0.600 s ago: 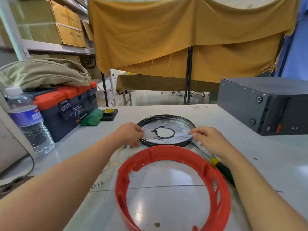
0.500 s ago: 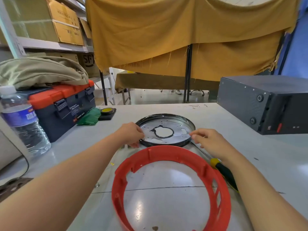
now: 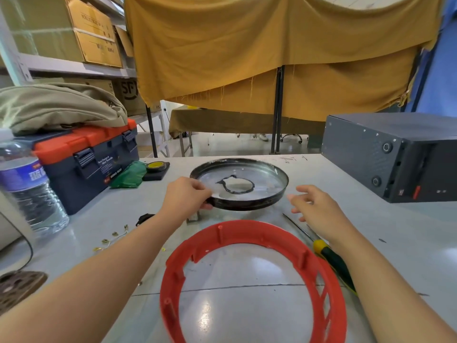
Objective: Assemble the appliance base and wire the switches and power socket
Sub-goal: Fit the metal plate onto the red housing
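— Lifted now: the metal plate [image 3: 262, 194] is tilting up off the counter [image 3: 395, 231], and the right hand [image 3: 319, 211] is coming off its rim.

— What is lying nearest?

— The red ring [image 3: 249, 233] is sitting at the near edge, with the screwdriver [image 3: 331, 261] just right of it.

— And the hands?

— The left hand [image 3: 185, 196] is pinching the plate's left rim; the right is hovering beside it, fingers spread and holding nothing. The toolbox [image 3: 86, 157] is standing at the far left.
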